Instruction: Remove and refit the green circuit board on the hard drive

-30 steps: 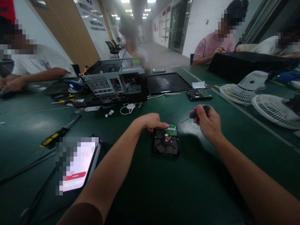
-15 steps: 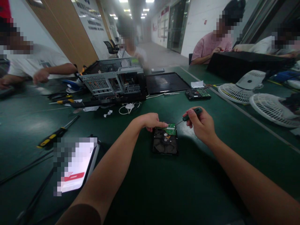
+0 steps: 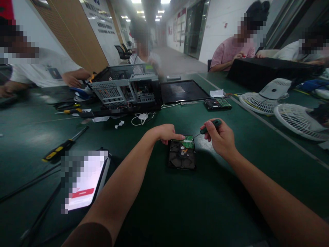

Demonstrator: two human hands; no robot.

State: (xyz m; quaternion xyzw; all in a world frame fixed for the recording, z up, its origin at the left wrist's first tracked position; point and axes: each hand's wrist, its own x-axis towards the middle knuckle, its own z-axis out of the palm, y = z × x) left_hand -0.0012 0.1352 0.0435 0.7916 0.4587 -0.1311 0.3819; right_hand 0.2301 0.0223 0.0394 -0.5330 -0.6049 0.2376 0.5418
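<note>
Green circuit board lay beneath one outstretched finger of my left hand; the others were folded, and whether they pinched the hard drive I couldn't tell. It sat flat on the table before me, board side up. My right hand, fingers curled round the screwdriver, had come inward: a second earlier the tip was apart from the drive, and now it stood at the upper right edge, touching or just beside. To my judgement, that put the tool in working position.
</note>
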